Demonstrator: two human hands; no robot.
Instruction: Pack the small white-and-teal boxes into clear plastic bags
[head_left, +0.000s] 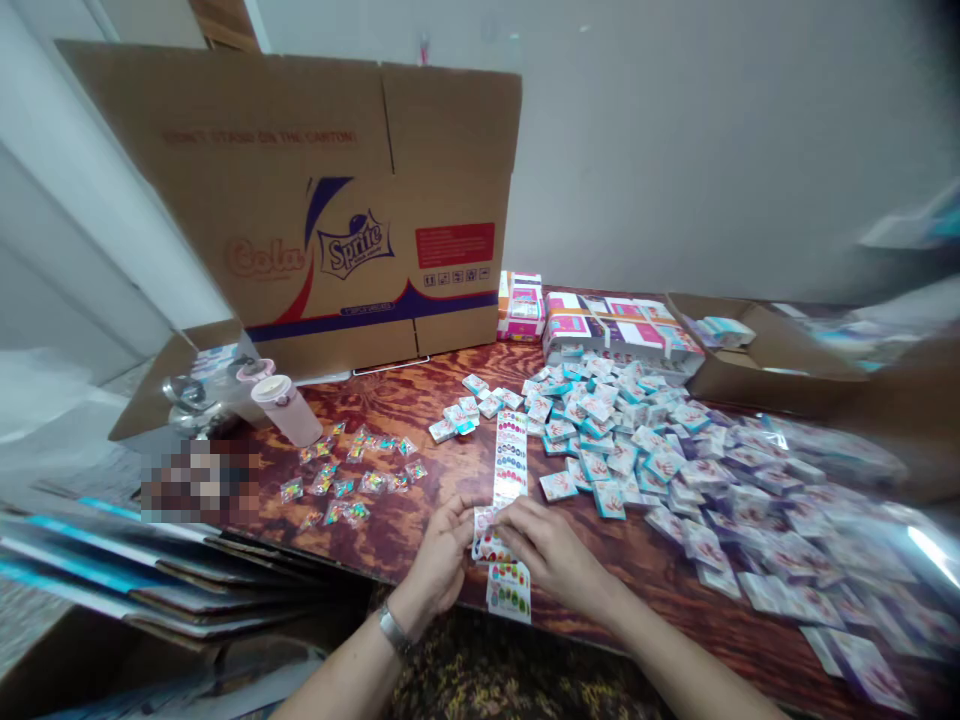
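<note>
A long strip of printed stickers [511,455], with rows of small coloured shapes, runs across the table toward me and hangs over its front edge. My left hand [442,550], wearing a watch on the wrist, pinches the left side of a sticker piece at the middle of the strip. From the right, my right hand [551,555] grips the same piece, its fingers bent over it. Whether that piece is separate from the strip I cannot tell. Beyond my hands lie a few small white-and-blue boxes [457,415]. A large heap of similar boxes [600,430] spreads to the right.
Small bags of coloured candies [360,480] lie at left, beside a pink bottle [289,408]. A tall cardboard carton [337,220] stands behind them. Strapped box stacks [619,322] and an opened carton [780,350] are at the back right. Flattened cartons [127,565] jut in at lower left.
</note>
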